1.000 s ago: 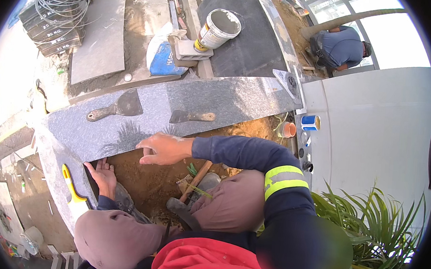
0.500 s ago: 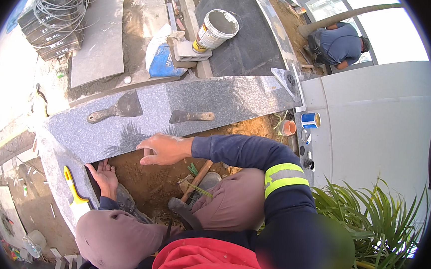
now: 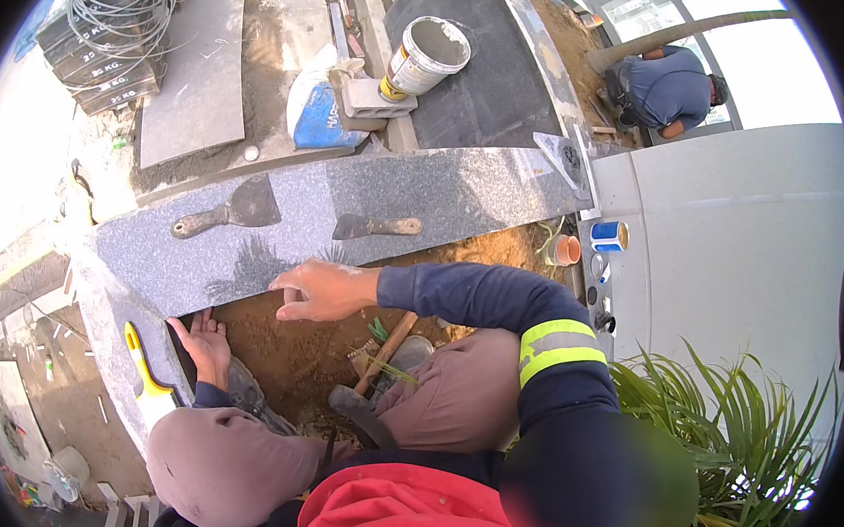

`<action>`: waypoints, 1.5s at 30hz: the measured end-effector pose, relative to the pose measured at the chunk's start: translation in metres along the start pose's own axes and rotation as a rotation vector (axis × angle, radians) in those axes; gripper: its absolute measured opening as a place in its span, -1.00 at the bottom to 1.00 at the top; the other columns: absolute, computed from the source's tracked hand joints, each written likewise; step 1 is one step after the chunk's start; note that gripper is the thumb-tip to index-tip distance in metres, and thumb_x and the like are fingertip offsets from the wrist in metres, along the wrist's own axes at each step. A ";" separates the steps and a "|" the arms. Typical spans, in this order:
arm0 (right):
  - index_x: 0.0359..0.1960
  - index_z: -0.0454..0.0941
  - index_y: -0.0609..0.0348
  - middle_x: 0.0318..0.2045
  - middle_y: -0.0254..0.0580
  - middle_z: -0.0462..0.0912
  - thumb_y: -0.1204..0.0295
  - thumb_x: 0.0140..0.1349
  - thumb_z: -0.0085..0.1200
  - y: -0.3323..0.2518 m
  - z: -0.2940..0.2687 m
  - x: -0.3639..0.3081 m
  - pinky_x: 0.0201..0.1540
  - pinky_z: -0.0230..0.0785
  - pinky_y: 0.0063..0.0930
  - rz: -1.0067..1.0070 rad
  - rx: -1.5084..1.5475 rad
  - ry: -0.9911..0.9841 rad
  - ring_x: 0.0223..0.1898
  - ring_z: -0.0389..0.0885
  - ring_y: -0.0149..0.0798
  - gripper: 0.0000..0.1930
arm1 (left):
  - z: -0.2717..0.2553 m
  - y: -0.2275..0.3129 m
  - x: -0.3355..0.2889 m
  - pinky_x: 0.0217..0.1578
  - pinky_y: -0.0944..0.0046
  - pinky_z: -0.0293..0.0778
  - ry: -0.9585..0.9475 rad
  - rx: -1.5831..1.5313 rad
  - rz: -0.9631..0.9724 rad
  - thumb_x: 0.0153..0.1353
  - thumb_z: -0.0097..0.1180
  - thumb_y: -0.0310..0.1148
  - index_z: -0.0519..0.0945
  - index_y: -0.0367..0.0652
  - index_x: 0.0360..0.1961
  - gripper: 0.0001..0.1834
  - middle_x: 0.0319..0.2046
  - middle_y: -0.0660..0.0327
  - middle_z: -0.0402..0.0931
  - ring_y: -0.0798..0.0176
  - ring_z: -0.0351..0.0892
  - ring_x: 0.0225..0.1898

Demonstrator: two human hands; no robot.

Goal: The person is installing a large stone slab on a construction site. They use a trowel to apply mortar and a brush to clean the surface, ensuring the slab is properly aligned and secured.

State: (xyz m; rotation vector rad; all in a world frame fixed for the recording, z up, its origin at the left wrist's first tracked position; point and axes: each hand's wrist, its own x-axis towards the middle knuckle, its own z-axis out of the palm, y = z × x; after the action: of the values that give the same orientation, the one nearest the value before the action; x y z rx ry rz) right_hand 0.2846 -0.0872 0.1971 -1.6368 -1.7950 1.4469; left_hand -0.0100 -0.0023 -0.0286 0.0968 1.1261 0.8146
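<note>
I saw the grey granite slab (image 3: 346, 229) lying across the middle of the frame, its long axis running from the lower left up toward the upper right, where its narrow end pointed at a pale wall panel (image 3: 736, 246). My right hand (image 3: 322, 291) rested at the slab's near edge, just left of centre, palm down with the fingers loosely spread and pointing left; its grip was released and it clasped nothing, only touching or hovering at the stone's rim above the sandy soil (image 3: 289, 352). My left hand (image 3: 203, 341) sat lower left, fingers pointing up and pressed against the underside or edge of the slab where it turned a corner; that grip was open too, flat against the stone rather than wrapped around anything. On the slab's top lay a wide scraper (image 3: 225, 213) to the left and a smaller trowel (image 3: 376, 227) near the centre, both with their long axes roughly along the slab. A yellow-handled tool (image 3: 145, 371) rested on the stone beside my left hand. A wooden-handled hammer (image 3: 381, 359) lay in the soil near my knee. In the upper middle stood a bucket (image 3: 427, 58), and another person (image 3: 664, 90) crouched at the upper right.
</note>
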 end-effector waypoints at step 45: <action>0.18 0.47 0.42 -0.27 -0.04 0.71 0.10 0.34 0.16 -0.005 -0.002 0.018 -0.10 0.51 -0.26 0.098 0.019 -0.129 -0.24 0.68 -0.09 -0.40 | 0.005 -0.003 -0.009 -0.03 0.27 0.13 -0.028 -0.012 0.033 0.11 -0.14 0.63 -0.02 -0.49 0.46 0.35 0.23 0.08 0.31 0.33 0.10 -0.29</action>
State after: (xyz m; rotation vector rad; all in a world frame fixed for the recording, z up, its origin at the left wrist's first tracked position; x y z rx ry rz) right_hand 0.2776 -0.0694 0.1949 -1.6783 -1.7845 1.6413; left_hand -0.0056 -0.0082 -0.0211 0.1167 1.0950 0.8472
